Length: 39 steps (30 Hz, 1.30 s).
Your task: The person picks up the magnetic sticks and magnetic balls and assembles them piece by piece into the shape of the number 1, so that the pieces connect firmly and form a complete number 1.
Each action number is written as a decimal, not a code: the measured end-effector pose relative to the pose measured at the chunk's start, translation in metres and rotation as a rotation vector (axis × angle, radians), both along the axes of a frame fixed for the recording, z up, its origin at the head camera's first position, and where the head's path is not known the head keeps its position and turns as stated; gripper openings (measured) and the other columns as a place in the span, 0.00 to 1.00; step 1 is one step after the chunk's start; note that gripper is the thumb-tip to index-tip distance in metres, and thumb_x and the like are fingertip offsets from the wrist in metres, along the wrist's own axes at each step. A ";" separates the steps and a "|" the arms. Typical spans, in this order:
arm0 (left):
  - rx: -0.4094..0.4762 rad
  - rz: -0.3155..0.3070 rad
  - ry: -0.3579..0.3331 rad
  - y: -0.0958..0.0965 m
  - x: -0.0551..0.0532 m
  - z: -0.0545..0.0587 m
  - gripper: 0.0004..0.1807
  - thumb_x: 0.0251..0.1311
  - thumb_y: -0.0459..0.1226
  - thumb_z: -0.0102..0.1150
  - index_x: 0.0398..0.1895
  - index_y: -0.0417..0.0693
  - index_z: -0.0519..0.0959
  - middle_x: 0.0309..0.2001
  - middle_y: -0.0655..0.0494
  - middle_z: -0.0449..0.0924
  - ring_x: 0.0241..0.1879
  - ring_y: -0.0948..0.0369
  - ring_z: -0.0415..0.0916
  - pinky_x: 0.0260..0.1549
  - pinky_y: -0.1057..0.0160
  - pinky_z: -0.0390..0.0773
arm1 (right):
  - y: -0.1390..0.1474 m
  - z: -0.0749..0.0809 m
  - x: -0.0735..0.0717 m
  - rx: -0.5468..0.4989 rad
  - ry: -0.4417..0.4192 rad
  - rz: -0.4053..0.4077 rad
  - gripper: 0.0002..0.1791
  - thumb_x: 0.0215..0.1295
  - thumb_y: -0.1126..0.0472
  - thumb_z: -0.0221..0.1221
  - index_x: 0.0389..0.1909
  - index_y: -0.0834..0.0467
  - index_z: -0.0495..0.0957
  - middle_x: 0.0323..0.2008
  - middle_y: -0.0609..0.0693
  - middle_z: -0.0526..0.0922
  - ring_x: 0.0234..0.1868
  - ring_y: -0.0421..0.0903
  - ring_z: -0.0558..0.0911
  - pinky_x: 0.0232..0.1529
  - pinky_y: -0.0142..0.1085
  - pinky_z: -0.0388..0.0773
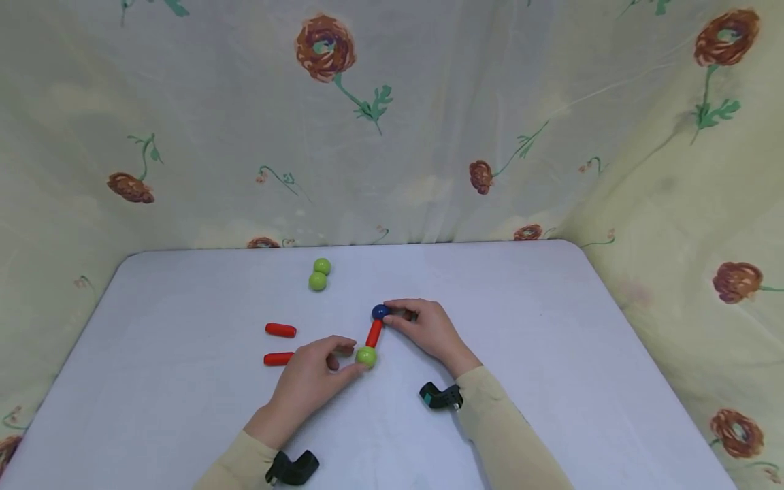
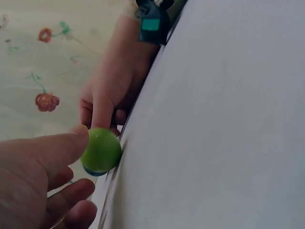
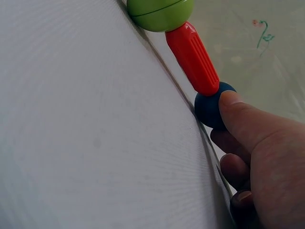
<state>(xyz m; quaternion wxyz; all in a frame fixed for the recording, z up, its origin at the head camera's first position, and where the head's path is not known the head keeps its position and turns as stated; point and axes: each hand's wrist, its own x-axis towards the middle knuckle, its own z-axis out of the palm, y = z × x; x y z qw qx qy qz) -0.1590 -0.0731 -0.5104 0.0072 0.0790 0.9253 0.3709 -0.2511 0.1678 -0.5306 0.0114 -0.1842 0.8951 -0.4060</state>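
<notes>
Left-side black plastic wrist device [image 1: 296,468]: foremost, on a beige cloth sleeve [image 1: 235,468], at 7 o'clock. Right-side black plastic wrist device [image 1: 436,396]: 4 o'clock. Clock readings, head view, are taken from the glossy light-green ball [image 1: 366,356] of one joined piece near the middle of the white-covered bench [image 1: 520,306]. Same piece: ribbed red stick [image 1: 374,333] running to 1 o'clock, dark-blue ball [image 1: 380,312] at its far end. Hands, two. Left hand [image 1: 312,371]: between 8 and 9 o'clock, fingers relaxed and apart from the thumb, which touches the green ball. Right hand [image 1: 429,330]: 2 o'clock, thumb and forefinger nearly closed, pinching the blue ball. Near loose red stick [image 1: 278,358]: 9 o'clock, one end behind the left hand. Far loose red stick [image 1: 280,330]: between 9 and 10. Near loose light-green ball [image 1: 317,281] and far loose light-green ball [image 1: 322,266]: 11 o'clock, contact between them uncertain. Backdrop: pale flowered cloth [image 1: 429,102].
</notes>
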 end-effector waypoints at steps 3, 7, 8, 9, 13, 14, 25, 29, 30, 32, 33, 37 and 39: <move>0.007 0.012 0.012 -0.004 0.000 0.005 0.23 0.51 0.53 0.74 0.50 0.58 0.83 0.41 0.70 0.81 0.33 0.66 0.72 0.31 0.65 0.75 | 0.000 0.000 0.000 0.003 -0.005 -0.002 0.20 0.63 0.41 0.64 0.54 0.41 0.83 0.36 0.34 0.81 0.35 0.40 0.76 0.37 0.37 0.75; -0.006 0.028 0.023 -0.011 0.001 0.010 0.22 0.51 0.51 0.74 0.49 0.58 0.84 0.42 0.69 0.81 0.37 0.65 0.74 0.36 0.64 0.76 | -0.001 0.000 0.000 0.009 -0.012 -0.003 0.20 0.63 0.41 0.64 0.54 0.41 0.83 0.37 0.34 0.81 0.36 0.40 0.76 0.37 0.37 0.75; -0.013 0.035 0.025 -0.013 0.002 0.011 0.21 0.52 0.51 0.74 0.49 0.58 0.84 0.42 0.68 0.82 0.38 0.65 0.74 0.37 0.63 0.76 | -0.001 0.000 0.000 0.010 -0.015 -0.004 0.20 0.63 0.41 0.64 0.54 0.41 0.83 0.37 0.34 0.81 0.36 0.40 0.76 0.37 0.37 0.75; -0.016 0.043 0.026 -0.015 0.002 0.011 0.21 0.52 0.51 0.74 0.48 0.58 0.84 0.42 0.68 0.82 0.38 0.64 0.75 0.37 0.63 0.77 | -0.001 0.000 0.000 0.012 -0.017 -0.005 0.20 0.63 0.41 0.64 0.54 0.41 0.83 0.36 0.34 0.81 0.36 0.40 0.76 0.37 0.37 0.76; -0.005 0.070 0.052 -0.026 0.006 0.013 0.20 0.51 0.49 0.75 0.47 0.56 0.84 0.40 0.64 0.82 0.37 0.63 0.76 0.38 0.61 0.77 | -0.001 0.000 0.000 0.011 -0.023 -0.005 0.20 0.63 0.42 0.64 0.54 0.41 0.83 0.36 0.34 0.81 0.36 0.40 0.76 0.37 0.37 0.76; 0.005 0.076 0.059 -0.030 0.007 0.014 0.19 0.51 0.48 0.75 0.46 0.55 0.84 0.39 0.63 0.82 0.37 0.62 0.76 0.37 0.61 0.77 | -0.001 0.000 0.000 0.010 -0.024 -0.006 0.20 0.63 0.42 0.65 0.54 0.41 0.83 0.36 0.34 0.81 0.36 0.40 0.76 0.37 0.37 0.76; -0.008 0.157 0.158 -0.074 0.016 0.005 0.19 0.48 0.44 0.78 0.43 0.52 0.85 0.43 0.58 0.75 0.46 0.57 0.72 0.42 0.55 0.77 | -0.001 0.001 0.000 0.008 -0.019 -0.009 0.20 0.63 0.42 0.65 0.54 0.41 0.83 0.36 0.34 0.81 0.35 0.40 0.76 0.38 0.37 0.75; -0.044 0.174 0.177 -0.084 0.016 0.000 0.20 0.47 0.44 0.78 0.44 0.50 0.86 0.47 0.54 0.75 0.50 0.52 0.69 0.44 0.51 0.74 | 0.000 0.001 0.001 0.015 -0.022 -0.022 0.19 0.63 0.42 0.65 0.54 0.41 0.84 0.35 0.35 0.81 0.35 0.41 0.76 0.36 0.37 0.75; -0.047 0.174 0.175 -0.086 0.016 -0.001 0.20 0.47 0.44 0.78 0.45 0.49 0.85 0.47 0.53 0.76 0.50 0.51 0.69 0.44 0.50 0.73 | 0.000 0.001 0.001 0.016 -0.023 -0.025 0.19 0.63 0.43 0.65 0.54 0.41 0.84 0.35 0.36 0.81 0.35 0.41 0.76 0.36 0.37 0.75; -0.053 0.173 0.166 -0.090 0.016 -0.003 0.21 0.48 0.44 0.78 0.45 0.49 0.85 0.48 0.52 0.76 0.50 0.51 0.70 0.45 0.49 0.73 | 0.000 0.000 0.001 0.020 -0.024 -0.030 0.19 0.63 0.43 0.65 0.54 0.41 0.84 0.35 0.36 0.81 0.35 0.41 0.76 0.36 0.37 0.75; -0.053 0.173 0.160 -0.091 0.016 -0.003 0.21 0.49 0.44 0.77 0.46 0.49 0.85 0.48 0.52 0.77 0.50 0.51 0.70 0.45 0.49 0.73 | 0.000 0.000 0.001 0.019 -0.024 -0.031 0.19 0.63 0.43 0.65 0.54 0.41 0.84 0.35 0.36 0.81 0.35 0.42 0.76 0.36 0.37 0.75; -0.058 0.173 0.140 -0.094 0.015 -0.005 0.20 0.50 0.43 0.76 0.47 0.48 0.85 0.48 0.52 0.78 0.50 0.51 0.71 0.44 0.50 0.73 | -0.001 0.000 0.001 0.014 -0.024 -0.035 0.19 0.63 0.44 0.65 0.54 0.41 0.83 0.34 0.37 0.80 0.35 0.42 0.76 0.35 0.38 0.75; -0.067 0.173 0.132 -0.095 0.015 -0.006 0.20 0.51 0.43 0.76 0.48 0.48 0.85 0.48 0.52 0.78 0.49 0.51 0.71 0.44 0.50 0.74 | -0.001 0.000 0.001 0.006 -0.022 -0.036 0.19 0.63 0.43 0.65 0.54 0.41 0.84 0.34 0.37 0.81 0.34 0.42 0.76 0.35 0.38 0.75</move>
